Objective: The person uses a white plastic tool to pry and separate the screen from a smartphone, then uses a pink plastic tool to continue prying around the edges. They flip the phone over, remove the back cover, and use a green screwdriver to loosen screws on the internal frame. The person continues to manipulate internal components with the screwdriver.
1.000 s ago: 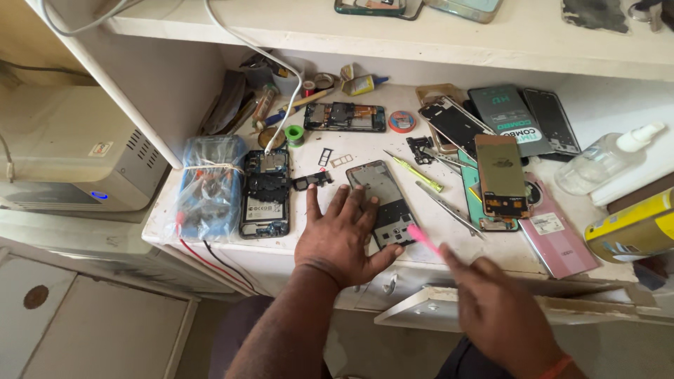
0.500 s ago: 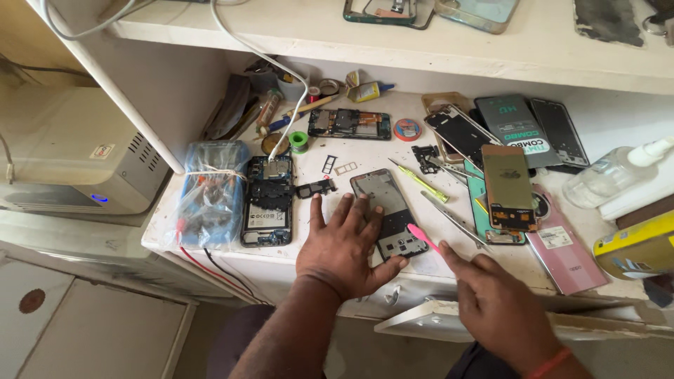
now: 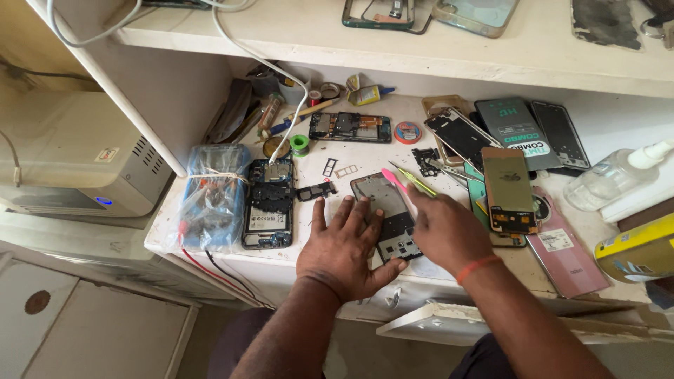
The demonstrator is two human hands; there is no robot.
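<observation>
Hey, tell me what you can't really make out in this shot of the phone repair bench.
Head view only:
- Phone frame: its lower part is covered by both hands.
- Right hand: it holds a pink tool, but the grip and the tool's lower end are hidden by the hand itself.
- Left hand: lies flat; what is under the palm is hidden.
- Yellow container: cut off by the right edge.
- Tiny parts near the opened phone: too small to identify.

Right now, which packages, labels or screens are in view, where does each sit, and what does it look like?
Dark flat package: back right of the bench, rectangular, grey-black with green lettering.
Yellow box: far right edge, yellow with a blue patch.
White sticker: on the pink phone back, small rectangle.
Gold screen panel: right of the right hand, upright rectangle.
Blue plastic bag: left end, tied with bands.
</observation>
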